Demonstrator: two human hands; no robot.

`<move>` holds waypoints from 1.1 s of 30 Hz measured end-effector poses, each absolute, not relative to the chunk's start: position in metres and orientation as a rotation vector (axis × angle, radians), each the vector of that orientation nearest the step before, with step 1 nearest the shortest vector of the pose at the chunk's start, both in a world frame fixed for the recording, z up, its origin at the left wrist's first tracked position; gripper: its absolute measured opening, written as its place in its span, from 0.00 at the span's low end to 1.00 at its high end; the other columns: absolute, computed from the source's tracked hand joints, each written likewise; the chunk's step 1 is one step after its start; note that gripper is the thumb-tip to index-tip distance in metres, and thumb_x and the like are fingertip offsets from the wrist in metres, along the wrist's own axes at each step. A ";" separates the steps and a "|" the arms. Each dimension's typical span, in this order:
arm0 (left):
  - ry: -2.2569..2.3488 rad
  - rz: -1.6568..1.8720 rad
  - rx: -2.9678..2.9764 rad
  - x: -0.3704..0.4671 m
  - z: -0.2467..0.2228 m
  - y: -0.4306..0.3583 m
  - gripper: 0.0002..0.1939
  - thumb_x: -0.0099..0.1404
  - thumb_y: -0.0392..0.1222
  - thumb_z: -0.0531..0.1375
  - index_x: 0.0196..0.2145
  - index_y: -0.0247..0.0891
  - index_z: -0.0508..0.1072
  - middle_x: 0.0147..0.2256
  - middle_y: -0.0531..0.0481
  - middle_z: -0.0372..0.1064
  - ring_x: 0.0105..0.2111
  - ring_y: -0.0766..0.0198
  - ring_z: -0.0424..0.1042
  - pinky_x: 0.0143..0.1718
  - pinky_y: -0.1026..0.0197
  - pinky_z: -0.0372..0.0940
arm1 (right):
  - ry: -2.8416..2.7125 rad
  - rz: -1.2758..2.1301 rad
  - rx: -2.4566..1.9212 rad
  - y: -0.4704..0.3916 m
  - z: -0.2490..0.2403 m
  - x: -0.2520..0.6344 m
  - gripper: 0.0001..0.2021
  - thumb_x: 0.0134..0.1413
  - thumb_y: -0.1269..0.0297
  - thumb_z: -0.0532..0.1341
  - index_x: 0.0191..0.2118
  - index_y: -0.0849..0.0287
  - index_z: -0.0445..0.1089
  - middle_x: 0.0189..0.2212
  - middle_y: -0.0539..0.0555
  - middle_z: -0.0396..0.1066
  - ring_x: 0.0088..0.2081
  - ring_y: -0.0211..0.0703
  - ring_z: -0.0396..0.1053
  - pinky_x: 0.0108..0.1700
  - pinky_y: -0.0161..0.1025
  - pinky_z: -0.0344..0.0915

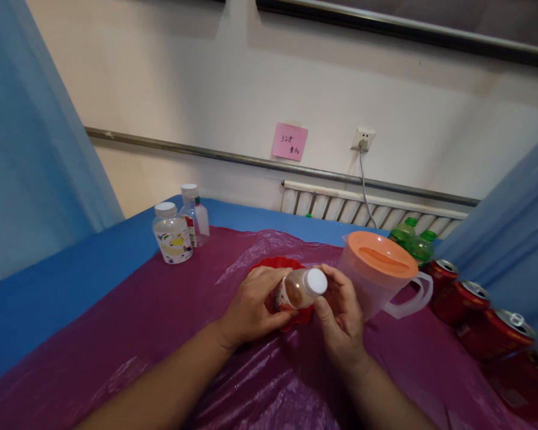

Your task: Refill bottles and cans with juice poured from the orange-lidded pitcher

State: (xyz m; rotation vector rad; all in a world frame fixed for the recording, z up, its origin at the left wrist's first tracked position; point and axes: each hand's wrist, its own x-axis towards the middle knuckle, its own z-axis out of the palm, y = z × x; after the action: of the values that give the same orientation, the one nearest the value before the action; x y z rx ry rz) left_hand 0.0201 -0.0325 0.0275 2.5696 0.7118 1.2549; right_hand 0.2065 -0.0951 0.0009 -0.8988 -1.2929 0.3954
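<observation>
A small clear bottle (296,289) with a white cap and a printed label leans to the right above a red scalloped dish (301,318). Wrapped round its lower part is my left hand (255,303). My right hand (343,316) is beside the white cap, fingers curved and apart, with its thumb close to the cap; whether it touches the cap is hard to tell. Most of the dish is hidden by the bottle and my hands.
A jug (363,286) with an orange lid stands right of my hands. Red cans (493,334) line the right side, with green bottles (403,233) behind. Two clear bottles, one a wide jar (174,239), stand back left. Purple plastic (161,334) covers the table.
</observation>
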 end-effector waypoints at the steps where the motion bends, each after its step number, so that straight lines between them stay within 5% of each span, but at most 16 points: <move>1: 0.711 1.261 2.573 0.020 0.028 -0.032 0.30 0.56 0.41 0.68 0.56 0.44 0.67 0.48 0.46 0.77 0.48 0.52 0.75 0.51 0.46 0.67 | -1.304 0.395 -0.904 -0.095 0.000 0.206 0.22 0.65 0.62 0.62 0.62 0.49 0.65 0.57 0.58 0.69 0.57 0.52 0.70 0.59 0.54 0.66; 10: 0.704 1.255 2.603 0.020 0.027 -0.033 0.31 0.57 0.42 0.69 0.57 0.43 0.66 0.50 0.45 0.76 0.49 0.52 0.74 0.52 0.46 0.67 | -1.339 0.356 -0.874 -0.094 0.005 0.207 0.19 0.64 0.64 0.63 0.59 0.49 0.68 0.57 0.58 0.70 0.59 0.53 0.68 0.62 0.57 0.64; 18: 0.613 1.432 2.644 0.011 0.022 -0.020 0.31 0.66 0.54 0.63 0.62 0.41 0.64 0.54 0.40 0.74 0.53 0.49 0.73 0.55 0.47 0.68 | -1.409 0.538 -1.057 -0.095 0.022 0.188 0.47 0.48 0.62 0.72 0.71 0.51 0.49 0.67 0.61 0.60 0.66 0.58 0.60 0.67 0.60 0.57; 24: 0.528 1.536 2.645 0.012 0.019 -0.013 0.33 0.68 0.54 0.61 0.66 0.42 0.61 0.56 0.39 0.71 0.55 0.48 0.71 0.57 0.47 0.67 | -1.457 0.421 -1.125 -0.096 0.045 0.184 0.41 0.42 0.61 0.73 0.64 0.56 0.60 0.57 0.63 0.70 0.58 0.61 0.70 0.60 0.60 0.67; 33: 0.670 1.445 2.577 0.014 0.022 -0.019 0.43 0.61 0.66 0.64 0.67 0.45 0.59 0.60 0.41 0.69 0.58 0.45 0.70 0.61 0.44 0.66 | -1.357 0.351 -1.097 -0.166 0.074 0.233 0.33 0.50 0.59 0.72 0.61 0.55 0.63 0.55 0.61 0.73 0.54 0.56 0.74 0.55 0.50 0.73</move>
State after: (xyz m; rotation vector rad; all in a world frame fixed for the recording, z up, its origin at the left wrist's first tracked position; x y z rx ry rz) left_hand 0.0141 -0.0185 0.0219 2.5775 0.6702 1.4447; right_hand 0.2329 -0.1663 0.0738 -1.0968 -1.3569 0.3507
